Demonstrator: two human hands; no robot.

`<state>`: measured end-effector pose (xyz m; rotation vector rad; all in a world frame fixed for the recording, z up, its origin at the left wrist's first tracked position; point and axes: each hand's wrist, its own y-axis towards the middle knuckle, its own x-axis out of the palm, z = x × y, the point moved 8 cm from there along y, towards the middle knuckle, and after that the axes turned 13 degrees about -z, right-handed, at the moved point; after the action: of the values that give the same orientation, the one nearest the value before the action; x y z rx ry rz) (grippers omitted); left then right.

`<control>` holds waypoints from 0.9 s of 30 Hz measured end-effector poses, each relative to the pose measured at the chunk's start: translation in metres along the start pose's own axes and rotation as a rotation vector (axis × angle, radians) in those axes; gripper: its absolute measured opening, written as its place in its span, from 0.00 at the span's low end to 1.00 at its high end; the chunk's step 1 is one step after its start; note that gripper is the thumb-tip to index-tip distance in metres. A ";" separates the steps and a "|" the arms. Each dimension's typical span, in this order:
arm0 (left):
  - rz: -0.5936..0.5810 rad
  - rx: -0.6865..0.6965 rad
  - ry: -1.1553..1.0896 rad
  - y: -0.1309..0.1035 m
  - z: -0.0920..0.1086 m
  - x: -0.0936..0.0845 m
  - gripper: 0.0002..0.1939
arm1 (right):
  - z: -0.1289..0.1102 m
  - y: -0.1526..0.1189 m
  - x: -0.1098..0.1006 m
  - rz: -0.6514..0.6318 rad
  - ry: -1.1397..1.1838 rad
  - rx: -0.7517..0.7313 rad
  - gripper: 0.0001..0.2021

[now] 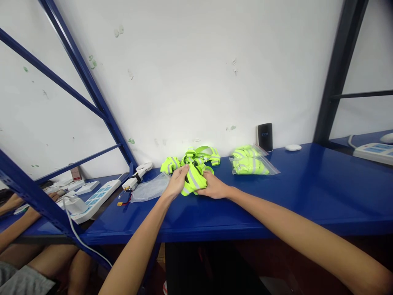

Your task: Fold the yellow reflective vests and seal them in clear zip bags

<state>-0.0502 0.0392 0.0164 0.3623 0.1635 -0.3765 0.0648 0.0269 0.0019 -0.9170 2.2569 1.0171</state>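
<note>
Near the middle of the blue table, a folded bundle of yellow-green reflective strap (195, 179) is held between both hands. My left hand (177, 180) grips its left side, fingers closed. On the right side, my right hand (214, 186) has its fingers wrapped round the bundle, some of them hidden behind it. Just behind lie more yellow-green straps (215, 156) and a rolled one (170, 165). An unfilled clear plastic bag (150, 188) lies flat to the left. Clear bags holding yellow-green straps (250, 164) rest to the right.
A black device with a lit screen (265, 137) leans on the wall, near a white oval object (293, 147). A battery with wires (131, 182) and a power strip (96, 201) are at left, beside a blue frame post (33, 194). Another person's arms (21, 227) show far left.
</note>
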 end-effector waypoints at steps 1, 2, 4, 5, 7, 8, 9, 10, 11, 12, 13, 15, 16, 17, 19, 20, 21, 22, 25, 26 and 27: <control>0.014 -0.023 -0.080 0.001 -0.010 -0.001 0.26 | 0.002 0.001 0.005 -0.024 0.025 0.012 0.05; 0.028 -0.037 -0.160 0.002 -0.019 -0.001 0.27 | 0.006 0.002 0.009 -0.052 0.065 0.034 0.05; 0.040 -0.047 -0.294 0.005 -0.034 0.002 0.27 | 0.014 0.002 0.015 -0.094 0.167 0.073 0.05; 0.041 -0.047 -0.344 0.006 -0.039 0.004 0.27 | 0.017 0.002 0.016 -0.089 0.222 0.078 0.06; 0.046 -0.048 -0.411 0.007 -0.045 0.006 0.28 | 0.019 0.001 0.010 -0.031 0.312 0.063 0.18; 0.056 -0.052 -0.430 0.006 -0.048 0.006 0.29 | 0.019 0.001 0.007 -0.001 0.331 0.048 0.25; 0.066 -0.061 -0.443 0.006 -0.050 0.005 0.29 | 0.017 0.000 0.004 0.015 0.324 0.033 0.31; 0.073 -0.074 -0.453 0.005 -0.053 0.003 0.30 | 0.015 0.000 0.003 0.015 0.293 0.021 0.34; 0.075 -0.092 -0.465 0.004 -0.055 0.002 0.29 | 0.013 0.000 0.004 0.002 0.245 0.014 0.35; 0.069 -0.114 -0.479 0.003 -0.058 0.002 0.29 | 0.011 0.000 0.005 -0.016 0.192 0.013 0.35; 0.058 -0.137 -0.497 0.002 -0.061 0.002 0.28 | 0.011 0.000 0.006 -0.030 0.142 0.018 0.35; 0.030 -0.170 -0.532 0.002 -0.065 0.003 0.27 | 0.011 0.000 0.007 -0.041 0.070 0.042 0.36; 0.014 -0.187 -0.544 0.002 -0.067 0.004 0.27 | 0.011 0.001 0.008 -0.040 0.058 0.043 0.37; -0.002 -0.206 -0.550 0.001 -0.070 0.006 0.26 | 0.011 0.001 0.008 -0.042 0.062 0.029 0.38; -0.040 -0.256 -0.547 0.001 -0.076 0.010 0.25 | 0.007 0.000 0.008 -0.048 0.087 -0.031 0.42; -0.058 -0.286 -0.543 0.000 -0.079 0.013 0.24 | 0.005 0.000 0.008 -0.054 0.095 -0.060 0.44; -0.075 -0.318 -0.542 -0.001 -0.084 0.015 0.24 | 0.003 -0.001 0.009 -0.063 0.094 -0.079 0.45; -0.090 -0.344 -0.542 -0.002 -0.087 0.017 0.23 | 0.002 -0.003 0.010 -0.073 0.086 -0.085 0.45; -0.126 -0.355 -0.557 -0.002 -0.091 0.019 0.22 | -0.002 -0.005 0.011 -0.073 0.057 -0.082 0.38; -0.136 -0.337 -0.567 -0.001 -0.089 0.019 0.22 | -0.003 -0.006 0.010 -0.059 0.063 -0.088 0.36; -0.144 -0.309 -0.580 -0.001 -0.085 0.019 0.21 | -0.004 -0.006 0.008 -0.034 0.078 -0.094 0.33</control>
<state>-0.0403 0.0642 -0.0665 -0.0723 -0.3199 -0.5744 0.0635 0.0177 -0.0044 -1.0483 2.2650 1.0975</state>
